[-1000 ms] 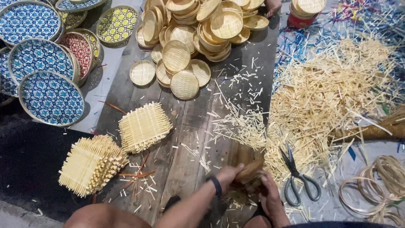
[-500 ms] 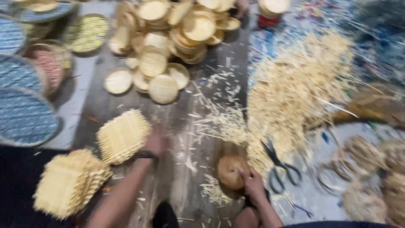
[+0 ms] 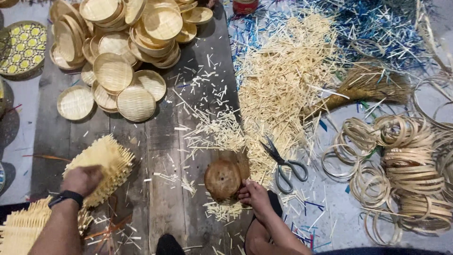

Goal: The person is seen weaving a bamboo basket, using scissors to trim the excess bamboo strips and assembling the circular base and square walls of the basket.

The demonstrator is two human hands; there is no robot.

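Woven bamboo in pale yellow fills the left edge, where a square mat with bristling strip ends (image 3: 21, 231) lies at the bottom corner, partly under the forearm. Just above it the left hand (image 3: 81, 180), a dark band at the wrist, lies on a second woven square mat (image 3: 104, 165) that rests tilted on the dark plank floor (image 3: 163, 141); the fingers curl over the mat's near edge, though whether they truly clamp it cannot be told. Higher up, a patterned yellow-and-green tray (image 3: 19, 49) sits at the left border, and beside it a heap of small round woven lids (image 3: 125, 45) spreads toward the middle, several lying flat and apart from the pile. Short cut splinters (image 3: 207, 127) scatter over the planks. Near the bottom centre the right hand (image 3: 255, 196) has its grip closed on the rim of a brown round mould (image 3: 222, 178), which stands on its edge on the floor with trimmings beneath it. Just to the right lie grey-handled scissors (image 3: 283, 165), blades open, at the foot of a large pile of pale bamboo strips (image 3: 283, 80). Beyond that a straw broom (image 3: 363, 87) lies across the floor, blue strips (image 3: 377, 28) above it, and stacked bamboo hoops (image 3: 406, 165) crowd the right edge.
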